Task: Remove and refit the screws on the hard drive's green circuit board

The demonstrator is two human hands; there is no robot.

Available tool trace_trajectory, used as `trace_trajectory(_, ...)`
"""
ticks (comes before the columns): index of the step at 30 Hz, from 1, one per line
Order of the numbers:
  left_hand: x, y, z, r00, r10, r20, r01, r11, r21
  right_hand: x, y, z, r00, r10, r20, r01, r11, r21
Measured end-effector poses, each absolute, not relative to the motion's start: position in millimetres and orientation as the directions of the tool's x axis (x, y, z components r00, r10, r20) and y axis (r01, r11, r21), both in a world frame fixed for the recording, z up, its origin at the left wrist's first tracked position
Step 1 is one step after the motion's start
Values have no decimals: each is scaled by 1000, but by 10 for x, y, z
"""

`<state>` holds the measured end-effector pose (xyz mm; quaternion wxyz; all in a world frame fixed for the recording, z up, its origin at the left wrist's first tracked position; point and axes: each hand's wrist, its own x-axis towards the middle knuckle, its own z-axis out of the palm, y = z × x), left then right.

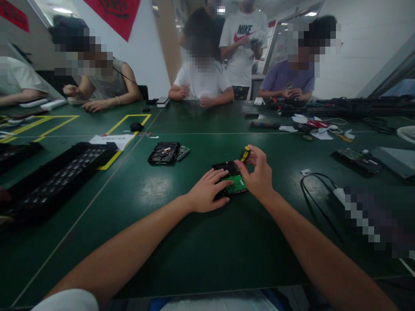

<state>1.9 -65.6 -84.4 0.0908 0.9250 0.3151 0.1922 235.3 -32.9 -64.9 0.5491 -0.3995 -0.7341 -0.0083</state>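
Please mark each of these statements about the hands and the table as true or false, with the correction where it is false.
1. The left hand lies on the hard drive. True.
2. The right hand holds a screwdriver with a yellow and black handle. True.
3. The table is red. False: it is green.
4. A second drive lies to the right of the hands. False: it lies to their left.

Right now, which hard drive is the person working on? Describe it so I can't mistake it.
On the green table, it is the hard drive under both hands at centre. Unlike the other drive lying untouched to its left, its green circuit board faces up.
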Motion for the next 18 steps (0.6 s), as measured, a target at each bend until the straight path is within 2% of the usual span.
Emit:
trace_trajectory(11,3,-640,-854,738,615,277,554,-787,270,2269,-232,-523,-73,620,781,604,651,-460)
trace_trajectory(18,5,-646,-844,738,616,275,558,-787,265,2234,-187,-501,-127,602,788,655,647,-389)
